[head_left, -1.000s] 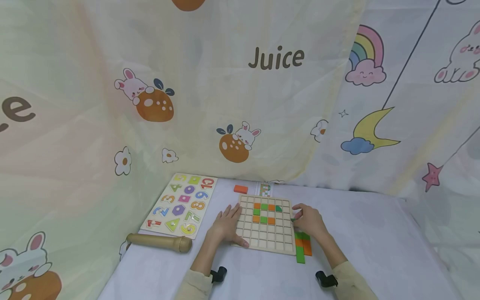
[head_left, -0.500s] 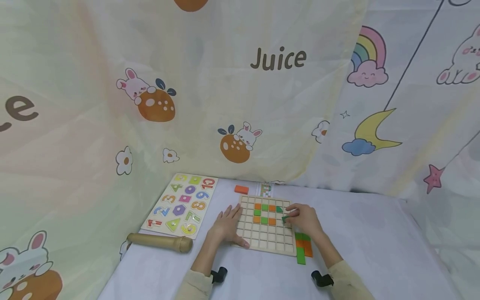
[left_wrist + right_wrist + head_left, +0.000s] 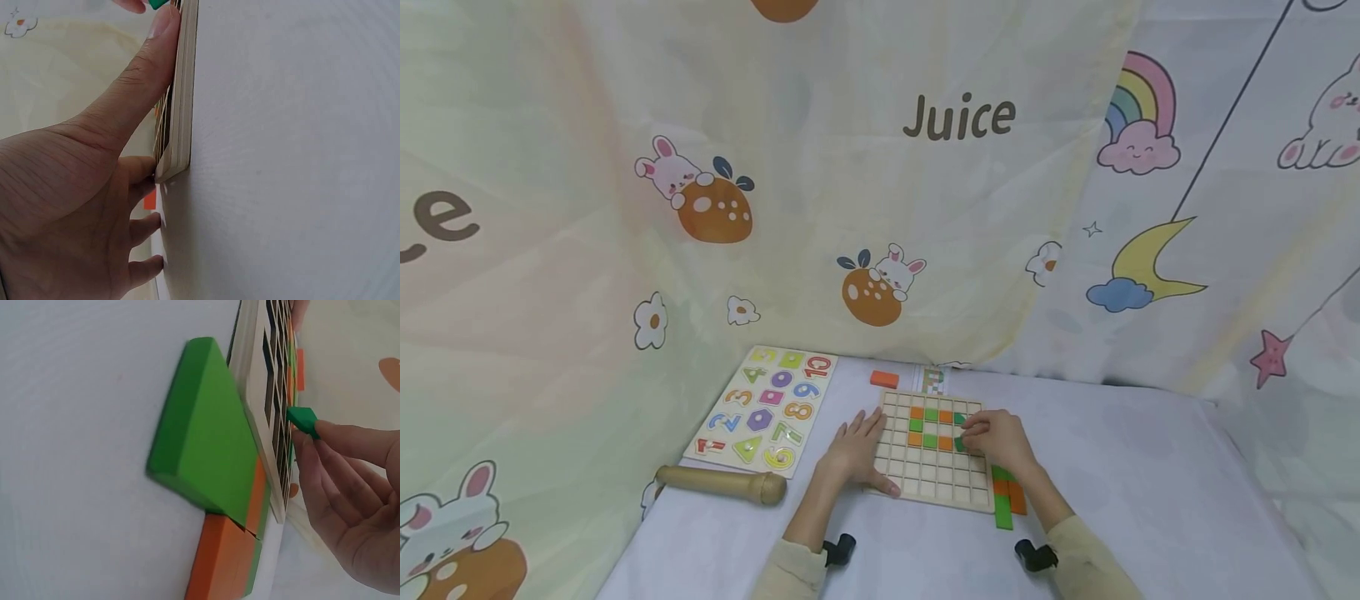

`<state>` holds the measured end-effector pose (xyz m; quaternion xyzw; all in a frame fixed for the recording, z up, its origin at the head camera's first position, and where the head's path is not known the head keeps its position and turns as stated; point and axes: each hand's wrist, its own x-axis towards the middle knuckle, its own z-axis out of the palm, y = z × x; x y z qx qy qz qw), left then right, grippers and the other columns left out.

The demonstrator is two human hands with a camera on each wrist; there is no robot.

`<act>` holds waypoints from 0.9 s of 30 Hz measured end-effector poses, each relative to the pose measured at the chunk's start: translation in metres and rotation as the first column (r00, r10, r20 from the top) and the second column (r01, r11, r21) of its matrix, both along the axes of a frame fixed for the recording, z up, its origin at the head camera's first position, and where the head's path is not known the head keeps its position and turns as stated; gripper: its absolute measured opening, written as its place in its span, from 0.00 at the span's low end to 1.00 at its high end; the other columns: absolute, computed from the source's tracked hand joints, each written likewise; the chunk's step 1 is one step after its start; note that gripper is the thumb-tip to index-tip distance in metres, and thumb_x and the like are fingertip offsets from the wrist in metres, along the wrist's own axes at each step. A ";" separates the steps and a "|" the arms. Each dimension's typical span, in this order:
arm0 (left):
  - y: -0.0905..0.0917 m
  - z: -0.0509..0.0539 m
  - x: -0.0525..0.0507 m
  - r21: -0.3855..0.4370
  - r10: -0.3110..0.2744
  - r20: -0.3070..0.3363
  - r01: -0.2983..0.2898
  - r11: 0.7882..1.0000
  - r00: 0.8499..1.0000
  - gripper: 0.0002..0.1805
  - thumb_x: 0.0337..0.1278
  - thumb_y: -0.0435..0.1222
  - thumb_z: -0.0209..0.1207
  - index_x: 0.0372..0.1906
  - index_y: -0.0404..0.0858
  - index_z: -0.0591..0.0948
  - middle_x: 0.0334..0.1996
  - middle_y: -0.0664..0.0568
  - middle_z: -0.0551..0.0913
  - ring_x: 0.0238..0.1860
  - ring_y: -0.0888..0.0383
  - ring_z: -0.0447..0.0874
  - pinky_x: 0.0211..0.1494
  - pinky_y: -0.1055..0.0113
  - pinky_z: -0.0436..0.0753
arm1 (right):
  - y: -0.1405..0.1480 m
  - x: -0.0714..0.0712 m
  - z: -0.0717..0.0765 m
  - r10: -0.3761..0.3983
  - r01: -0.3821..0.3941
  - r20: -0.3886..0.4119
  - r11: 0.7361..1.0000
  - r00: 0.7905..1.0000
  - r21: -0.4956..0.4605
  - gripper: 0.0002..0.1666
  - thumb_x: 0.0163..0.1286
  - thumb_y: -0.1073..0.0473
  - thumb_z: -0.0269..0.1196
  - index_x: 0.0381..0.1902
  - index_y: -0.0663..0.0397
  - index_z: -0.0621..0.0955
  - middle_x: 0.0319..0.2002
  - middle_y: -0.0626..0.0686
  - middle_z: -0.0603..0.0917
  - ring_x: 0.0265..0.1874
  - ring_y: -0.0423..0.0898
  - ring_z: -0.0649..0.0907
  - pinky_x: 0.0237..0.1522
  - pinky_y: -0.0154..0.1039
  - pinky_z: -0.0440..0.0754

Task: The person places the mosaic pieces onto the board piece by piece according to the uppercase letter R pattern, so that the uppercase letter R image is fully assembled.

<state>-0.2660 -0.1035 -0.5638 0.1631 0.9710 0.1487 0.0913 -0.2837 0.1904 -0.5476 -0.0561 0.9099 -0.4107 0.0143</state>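
A wooden grid board (image 3: 936,483) lies on the table, with orange and green square tiles (image 3: 930,441) set in some upper cells. My left hand (image 3: 853,457) rests along its left side, fingers spread and thumb on the near edge; the left wrist view shows the thumb (image 3: 140,75) lying against the board's rim. Between thumb and fingertips, my right hand (image 3: 1006,440) pinches a dark green block (image 3: 303,419) at a cell on the right of the pattern. Another dark green piece (image 3: 959,418) sits one row or so above, partly covered by the fingers.
Green and orange blocks (image 3: 1003,510) lie along the board's right side. An orange block (image 3: 884,379) and a pattern card (image 3: 934,380) are behind it. To the left are a number puzzle board (image 3: 767,398) and a brown microphone-shaped object (image 3: 722,485).
My right hand has moved left from the board's right edge, bringing the dark green block over the grid and down to a cell beside an orange tile. The left hand stays put.
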 end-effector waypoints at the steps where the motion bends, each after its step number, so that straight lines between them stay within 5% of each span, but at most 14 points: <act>1: 0.000 0.000 0.000 -0.001 -0.001 -0.001 0.001 1.000 1.000 0.77 0.26 0.69 0.79 0.83 0.36 0.58 0.84 0.44 0.53 0.83 0.38 0.47 0.81 0.37 0.55 | -0.001 -0.001 -0.001 -0.008 0.008 0.003 1.000 1.000 0.002 0.13 0.61 0.65 0.76 0.45 0.57 0.90 0.32 0.48 0.92 0.31 0.43 0.88 0.38 0.42 0.88; 27: 0.000 -0.002 -0.001 -0.010 0.000 0.001 0.000 1.000 1.000 0.77 0.25 0.70 0.79 0.83 0.37 0.58 0.84 0.44 0.53 0.83 0.39 0.47 0.82 0.37 0.55 | -0.002 -0.010 -0.009 -0.025 0.026 -0.015 0.997 1.000 0.070 0.12 0.60 0.65 0.77 0.43 0.57 0.90 0.29 0.45 0.90 0.29 0.41 0.87 0.34 0.41 0.86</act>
